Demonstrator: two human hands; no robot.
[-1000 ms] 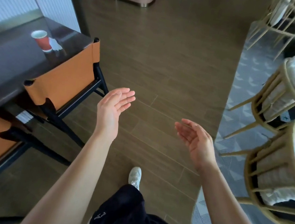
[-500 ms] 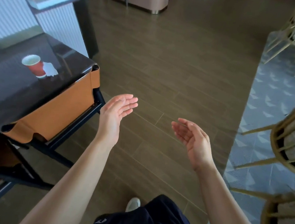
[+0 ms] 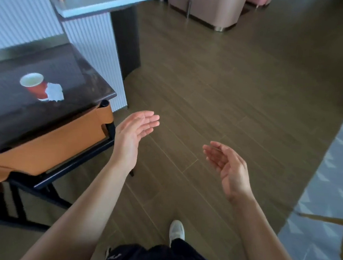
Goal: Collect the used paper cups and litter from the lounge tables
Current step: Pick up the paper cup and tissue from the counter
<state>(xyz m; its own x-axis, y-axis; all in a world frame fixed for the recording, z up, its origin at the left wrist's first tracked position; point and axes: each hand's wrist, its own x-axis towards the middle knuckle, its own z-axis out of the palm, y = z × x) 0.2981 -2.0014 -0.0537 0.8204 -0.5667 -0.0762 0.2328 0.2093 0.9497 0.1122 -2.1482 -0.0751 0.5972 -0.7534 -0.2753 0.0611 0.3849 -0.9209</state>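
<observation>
A red paper cup [image 3: 33, 84] with a white inside stands on the dark glossy table [image 3: 71, 75] at the left. A crumpled white napkin [image 3: 54, 92] lies touching its right side. My left hand [image 3: 133, 132] is raised over the floor just right of the table's corner, fingers straight, palm facing right, holding nothing. My right hand [image 3: 228, 169] is held further right, fingers loosely relaxed, palm facing left, also empty. Both hands are well clear of the cup.
An orange sling chair [image 3: 47, 146] with a black frame is tucked under the table's near edge. A white ribbed counter [image 3: 98, 5] stands behind the table. A pink pedestal seat [image 3: 208, 6] is at the back, and a wooden chair [image 3: 342, 248] on grey patterned floor at the right.
The view has advanced toward the table, so the cup and napkin sit closer and larger. The wooden chairs have slid out to the right. Both hands stay raised and empty.
</observation>
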